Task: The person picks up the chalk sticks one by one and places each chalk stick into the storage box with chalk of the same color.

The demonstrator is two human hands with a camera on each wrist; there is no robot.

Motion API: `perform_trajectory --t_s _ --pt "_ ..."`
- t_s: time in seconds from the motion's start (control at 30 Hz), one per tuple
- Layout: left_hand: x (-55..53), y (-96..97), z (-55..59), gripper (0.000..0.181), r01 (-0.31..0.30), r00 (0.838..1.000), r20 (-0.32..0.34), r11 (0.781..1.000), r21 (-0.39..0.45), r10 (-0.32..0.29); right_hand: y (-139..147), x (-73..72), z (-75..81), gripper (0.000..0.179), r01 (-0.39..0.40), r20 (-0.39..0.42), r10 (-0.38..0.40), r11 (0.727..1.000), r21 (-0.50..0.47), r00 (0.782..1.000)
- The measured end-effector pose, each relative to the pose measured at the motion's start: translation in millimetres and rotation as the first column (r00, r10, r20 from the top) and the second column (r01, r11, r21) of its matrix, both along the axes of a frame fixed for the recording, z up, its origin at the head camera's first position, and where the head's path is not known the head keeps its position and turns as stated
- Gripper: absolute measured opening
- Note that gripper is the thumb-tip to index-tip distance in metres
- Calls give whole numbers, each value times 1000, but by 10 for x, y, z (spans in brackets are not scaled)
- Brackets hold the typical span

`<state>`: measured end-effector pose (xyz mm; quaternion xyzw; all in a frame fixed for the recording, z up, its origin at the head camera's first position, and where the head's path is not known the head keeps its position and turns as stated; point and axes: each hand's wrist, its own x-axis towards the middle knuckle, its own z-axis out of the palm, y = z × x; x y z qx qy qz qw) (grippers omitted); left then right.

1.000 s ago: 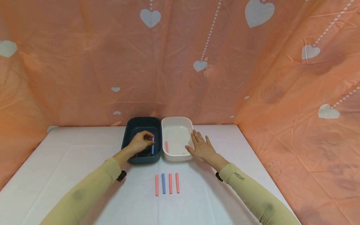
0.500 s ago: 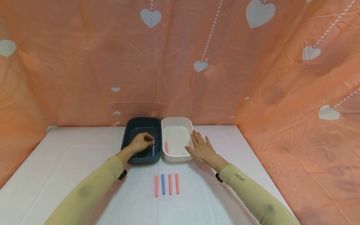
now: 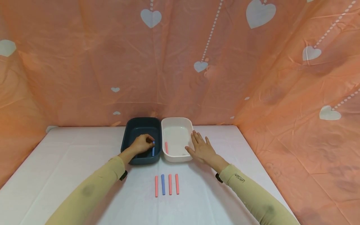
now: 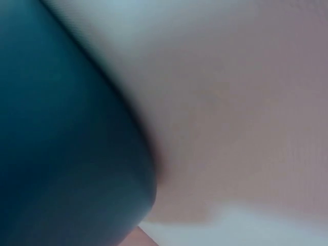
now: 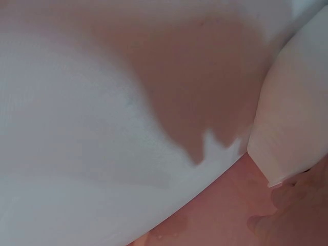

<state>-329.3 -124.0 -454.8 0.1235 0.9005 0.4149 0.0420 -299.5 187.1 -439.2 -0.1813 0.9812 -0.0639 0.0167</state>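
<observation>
Head view is showing the left hand [image 3: 142, 143] reaching into the dark blue tray [image 3: 144, 161], its thumb and fingers clamping the held blue stick [image 3: 153, 152] near its far end. That stick's long axis is running almost straight away from the person, alongside the tray's right wall, its near end pointing toward the near wall; whether that end is touching the floor, I cannot tell. The right hand [image 3: 203, 151] is keeping its fingers straight and its thumb apart at the right rim of the white tray [image 3: 177, 158], where a short pink stick [image 3: 166, 147] is lying lengthwise by the left wall. Nearer, a left pink stick [image 3: 156, 186], a second blue stick [image 3: 163, 184], a middle pink stick [image 3: 170, 184] and a right pink stick [image 3: 177, 184] are pointing the same way, side by side. Left wrist view is adding only the dark tray's rounded outer corner; right wrist view is revealing the white tray's outer wall and a finger-shaped shadow on the tablecloth [image 5: 77, 138].
</observation>
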Motion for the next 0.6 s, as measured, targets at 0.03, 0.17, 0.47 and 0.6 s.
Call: perform_trajectory --t_s 0.03,0.17,0.47,0.6 --pt "-4 6 -7 25 -4 1000 10 1000 -7 4 0 1 1 81 0 2 0 1000 0 1000" --pt "-10 28 -34 25 -5 1000 9 998 -63 5 1 2 -1 81 3 10 -3 1000 0 1000" --pt "-34 70 -51 22 10 999 -43 989 -149 -17 7 4 -5 81 -1 2 1 1000 -5 1000" --pt "-38 70 -60 21 8 999 -40 988 -155 -15 4 4 0 81 -1 9 1 1000 -7 1000"
